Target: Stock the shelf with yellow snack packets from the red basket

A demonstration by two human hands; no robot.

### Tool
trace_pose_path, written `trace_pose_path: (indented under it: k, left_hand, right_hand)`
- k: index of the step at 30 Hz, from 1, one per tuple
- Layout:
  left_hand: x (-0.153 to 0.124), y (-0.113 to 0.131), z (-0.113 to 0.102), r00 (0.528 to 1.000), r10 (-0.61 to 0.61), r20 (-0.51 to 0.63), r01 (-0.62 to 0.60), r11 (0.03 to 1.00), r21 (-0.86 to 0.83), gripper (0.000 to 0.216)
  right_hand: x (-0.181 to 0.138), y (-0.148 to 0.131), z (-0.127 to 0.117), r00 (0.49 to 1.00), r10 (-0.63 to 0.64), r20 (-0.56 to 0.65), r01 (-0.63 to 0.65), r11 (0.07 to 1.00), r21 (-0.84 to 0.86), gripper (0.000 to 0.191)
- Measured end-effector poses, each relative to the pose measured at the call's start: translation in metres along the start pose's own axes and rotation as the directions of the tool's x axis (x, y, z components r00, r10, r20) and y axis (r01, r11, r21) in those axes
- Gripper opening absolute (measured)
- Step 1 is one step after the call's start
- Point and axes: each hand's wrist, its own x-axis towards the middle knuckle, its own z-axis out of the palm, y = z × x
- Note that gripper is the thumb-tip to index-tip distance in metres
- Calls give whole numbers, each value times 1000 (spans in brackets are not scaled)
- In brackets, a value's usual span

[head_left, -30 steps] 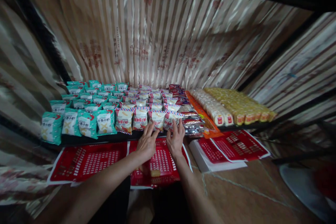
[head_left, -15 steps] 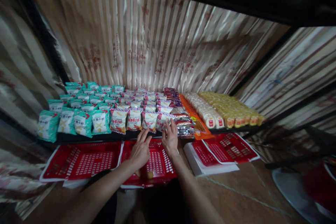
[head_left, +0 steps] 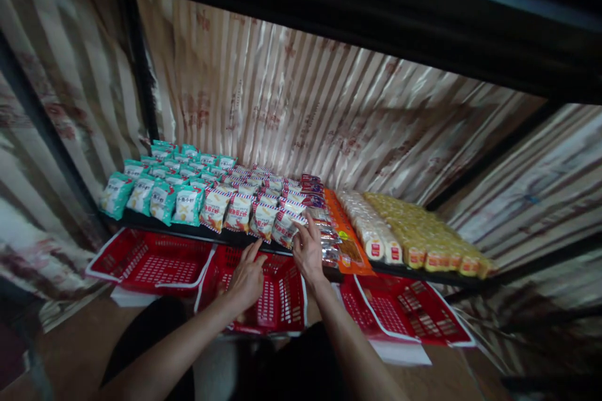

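Observation:
A low black shelf (head_left: 414, 274) carries rows of snack packets. My right hand (head_left: 308, 249) rests at the shelf's front edge, fingers stretched onto a red-and-white striped packet (head_left: 285, 227) and the silvery packets (head_left: 329, 244) beside it. My left hand (head_left: 247, 276) hovers lower, over a red basket (head_left: 270, 301), fingers spread and holding nothing. Teal packets (head_left: 162, 191) fill the shelf's left end.
An orange packet (head_left: 345, 238), white rolls (head_left: 367, 225) and yellow rolls (head_left: 423, 232) line the shelf's right part. Two more red baskets (head_left: 150, 260) (head_left: 404, 313) lie on the floor under the shelf. Striped curtain fabric (head_left: 291, 106) hangs behind; a black beam (head_left: 329, 6) runs overhead.
My left hand has dropped from the packets' front edge down over the red basket. My right hand stays on the striped packets. The view has tilted and shifted.

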Motion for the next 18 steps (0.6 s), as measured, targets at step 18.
trace_pose_path:
  k: [18]
  left_hand:
    - [-66, 104, 20, 938, -332, 98, 331, 943, 26, 40]
  right_hand:
    - [-30, 38, -78, 998, -40, 58, 33, 993, 118, 35]
